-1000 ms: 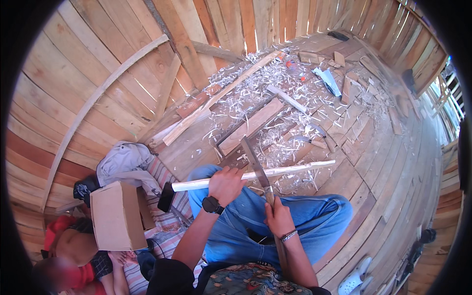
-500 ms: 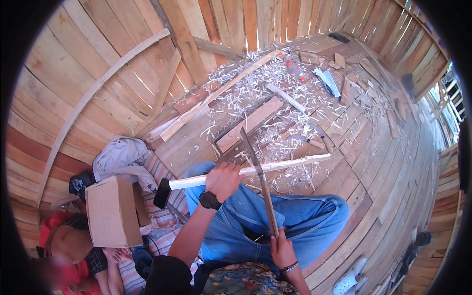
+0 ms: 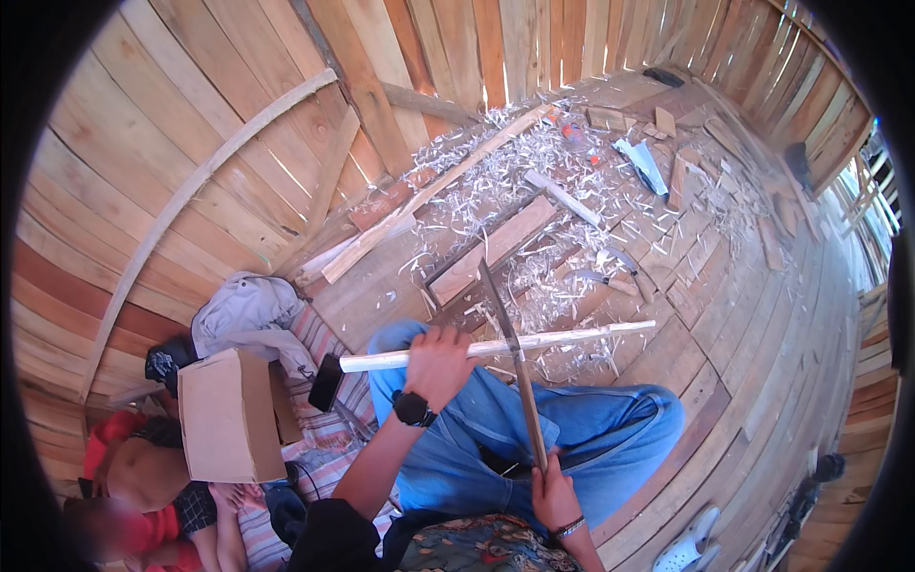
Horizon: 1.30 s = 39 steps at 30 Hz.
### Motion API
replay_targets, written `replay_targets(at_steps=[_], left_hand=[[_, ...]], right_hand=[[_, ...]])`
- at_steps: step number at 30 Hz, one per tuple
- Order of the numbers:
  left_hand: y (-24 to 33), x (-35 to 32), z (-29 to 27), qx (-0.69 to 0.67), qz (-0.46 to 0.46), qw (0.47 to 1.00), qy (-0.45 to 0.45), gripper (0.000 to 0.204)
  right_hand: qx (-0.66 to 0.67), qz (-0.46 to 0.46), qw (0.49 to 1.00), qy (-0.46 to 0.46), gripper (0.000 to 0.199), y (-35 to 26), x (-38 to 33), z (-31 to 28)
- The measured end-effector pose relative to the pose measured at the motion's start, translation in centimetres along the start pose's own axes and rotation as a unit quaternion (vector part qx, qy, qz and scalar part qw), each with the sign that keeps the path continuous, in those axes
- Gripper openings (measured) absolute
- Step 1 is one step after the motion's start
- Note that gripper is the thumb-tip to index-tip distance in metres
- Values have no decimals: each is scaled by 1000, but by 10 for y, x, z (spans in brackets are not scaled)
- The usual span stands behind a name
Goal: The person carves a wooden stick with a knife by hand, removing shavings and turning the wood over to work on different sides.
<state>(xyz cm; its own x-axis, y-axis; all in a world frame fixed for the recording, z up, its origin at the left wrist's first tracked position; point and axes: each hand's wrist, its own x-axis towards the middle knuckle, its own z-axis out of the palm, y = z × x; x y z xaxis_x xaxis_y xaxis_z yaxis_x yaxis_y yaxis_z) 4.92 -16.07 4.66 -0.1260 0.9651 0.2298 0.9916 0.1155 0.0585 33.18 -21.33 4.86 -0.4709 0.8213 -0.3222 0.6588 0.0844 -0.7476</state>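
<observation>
Item one: pale wooden stick (image 3: pixel 496 345), peeled and straight, lying crosswise above my blue-trousered knees (image 3: pixel 572 429). My left hand (image 3: pixel 440 360) wraps it near the middle, fingers curled tight around the shaft; a black watch (image 3: pixel 413 409) sits on that wrist. A dark block (image 3: pixel 325 381) caps the stick's left end.

Item two: long blade (image 3: pixel 513 367), thin and dark, crossing over the stick just right of my left hand, tip pointing away from me. My right hand (image 3: pixel 553 496) grips its handle low, close to my body, fingers closed around it; a bracelet (image 3: pixel 570 527) is on the wrist.

Surface: bare plank floor (image 3: pixel 762 315), boards running away beyond the stick. Beyond the stick, a wide litter of pale wood shavings (image 3: pixel 496 191), offcut planks (image 3: pixel 491 250) and small blocks.

Room: plank walls (image 3: pixel 191 143) all round, with a thin curved batten (image 3: pixel 191 210) against them, far left of the stick.

Left of the stick: a grey bundled cloth (image 3: pixel 243 310), a cardboard box (image 3: pixel 229 415), a striped mat (image 3: pixel 324 334), and another person (image 3: pixel 143 486) in red lying below the box.
</observation>
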Motion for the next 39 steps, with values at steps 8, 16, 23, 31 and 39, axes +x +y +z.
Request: replay_targets(at_steps=[8, 16, 23, 31, 39], left_hand=[[-56, -44, -56, 117, -50, 991, -28, 48], [-50, -26, -36, 93, -32, 995, 9, 56], [-47, -20, -39, 65, -51, 996, -30, 56], [-47, -18, -41, 67, -46, 996, -37, 55], [-48, -17, -38, 71, -33, 996, -44, 54]], right_hand=[[4, 34, 999, -27, 41, 5, 3, 0], [17, -7, 1000, 18, 18, 9, 18, -8], [36, 1, 999, -6, 20, 16, 28, -8], [11, 25, 999, -24, 21, 21, -9, -23], [24, 36, 999, -25, 20, 14, -14, -29]])
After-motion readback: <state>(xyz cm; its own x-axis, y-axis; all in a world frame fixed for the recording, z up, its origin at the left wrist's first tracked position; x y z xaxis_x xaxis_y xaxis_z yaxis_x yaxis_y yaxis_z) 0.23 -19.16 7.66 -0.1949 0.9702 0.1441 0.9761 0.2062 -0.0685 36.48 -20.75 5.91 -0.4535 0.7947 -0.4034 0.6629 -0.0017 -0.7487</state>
